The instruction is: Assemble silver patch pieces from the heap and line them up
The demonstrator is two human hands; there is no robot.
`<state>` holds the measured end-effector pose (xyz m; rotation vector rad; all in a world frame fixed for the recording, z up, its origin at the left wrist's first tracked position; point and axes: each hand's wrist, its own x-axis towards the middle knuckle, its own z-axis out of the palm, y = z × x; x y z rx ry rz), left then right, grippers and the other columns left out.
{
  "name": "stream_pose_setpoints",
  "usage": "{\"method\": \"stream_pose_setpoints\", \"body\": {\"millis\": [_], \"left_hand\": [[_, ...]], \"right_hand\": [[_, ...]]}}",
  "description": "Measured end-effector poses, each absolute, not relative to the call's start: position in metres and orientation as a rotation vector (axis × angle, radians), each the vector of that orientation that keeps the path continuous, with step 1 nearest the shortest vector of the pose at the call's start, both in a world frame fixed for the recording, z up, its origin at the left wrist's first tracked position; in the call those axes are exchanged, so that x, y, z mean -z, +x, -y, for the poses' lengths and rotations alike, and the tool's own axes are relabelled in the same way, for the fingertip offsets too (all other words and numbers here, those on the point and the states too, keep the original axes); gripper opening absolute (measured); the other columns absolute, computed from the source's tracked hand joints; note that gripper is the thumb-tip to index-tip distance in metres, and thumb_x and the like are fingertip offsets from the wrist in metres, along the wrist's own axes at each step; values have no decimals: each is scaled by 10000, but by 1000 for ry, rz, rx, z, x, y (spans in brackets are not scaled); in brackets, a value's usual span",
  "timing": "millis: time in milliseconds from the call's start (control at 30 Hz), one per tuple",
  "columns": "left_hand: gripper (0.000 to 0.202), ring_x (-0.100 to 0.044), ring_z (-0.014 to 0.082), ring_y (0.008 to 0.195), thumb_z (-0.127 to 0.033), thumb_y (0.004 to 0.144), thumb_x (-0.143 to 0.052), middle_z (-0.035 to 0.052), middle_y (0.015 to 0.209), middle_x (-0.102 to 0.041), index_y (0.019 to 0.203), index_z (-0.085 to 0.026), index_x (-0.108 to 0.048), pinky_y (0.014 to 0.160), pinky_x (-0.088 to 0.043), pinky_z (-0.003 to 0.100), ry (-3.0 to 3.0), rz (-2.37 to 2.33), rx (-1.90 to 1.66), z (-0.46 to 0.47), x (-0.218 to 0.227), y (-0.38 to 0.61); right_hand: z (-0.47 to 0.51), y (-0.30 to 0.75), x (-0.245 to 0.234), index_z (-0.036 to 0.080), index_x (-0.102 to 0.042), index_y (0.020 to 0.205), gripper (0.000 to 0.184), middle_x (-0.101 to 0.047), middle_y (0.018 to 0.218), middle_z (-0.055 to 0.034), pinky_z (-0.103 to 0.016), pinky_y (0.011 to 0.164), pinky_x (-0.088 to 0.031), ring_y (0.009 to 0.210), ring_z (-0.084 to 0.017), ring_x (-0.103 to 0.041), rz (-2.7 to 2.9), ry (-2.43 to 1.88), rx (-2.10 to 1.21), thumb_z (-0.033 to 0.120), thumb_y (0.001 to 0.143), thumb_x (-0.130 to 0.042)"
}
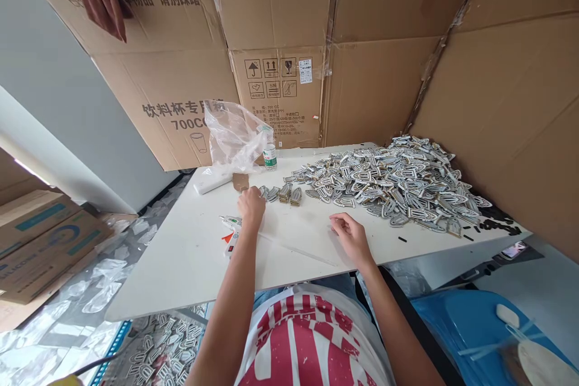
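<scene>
My left hand [252,208] is over the table beside a row of small grey-and-tan looped clip pieces [284,194], fingers curled. Its fingertips meet the left end of that row; what they hold is hidden. A white glue gun [233,234] with an orange trigger lies just left of my left wrist. From near it, a clear glue stick [301,251] stretches across the tabletop. My right hand [350,236] hovers over the table's front half, fingers loosely bent, thumb and index slightly apart, with nothing visible between them. A brown cardboard scrap [240,182] lies just behind my left hand.
A large heap of looped pieces [389,178] covers the white table's [181,265] right rear. Small black strips [500,226] lie at its right end. A clear plastic bag [235,139] and a green-labelled bottle [270,157] stand behind. Cardboard walls [280,6] enclose the back and right.
</scene>
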<state>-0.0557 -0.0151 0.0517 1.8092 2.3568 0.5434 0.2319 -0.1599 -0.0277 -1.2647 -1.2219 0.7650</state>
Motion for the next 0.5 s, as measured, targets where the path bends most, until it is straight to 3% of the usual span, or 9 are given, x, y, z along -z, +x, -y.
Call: {"method": "stream_pose_setpoints", "body": {"millis": [500], "left_hand": [[237, -737, 332, 1057, -208, 878, -751, 154, 1181, -773, 1111, -237, -787, 797, -483, 355, 1822, -2338, -571, 10, -44, -54]], "right_hand": [[160, 232, 27, 220, -778, 1023, 471, -755, 877, -81, -399, 829, -592, 857, -282, -726, 1223, -1254, -780, 675, 937, -689]]}}
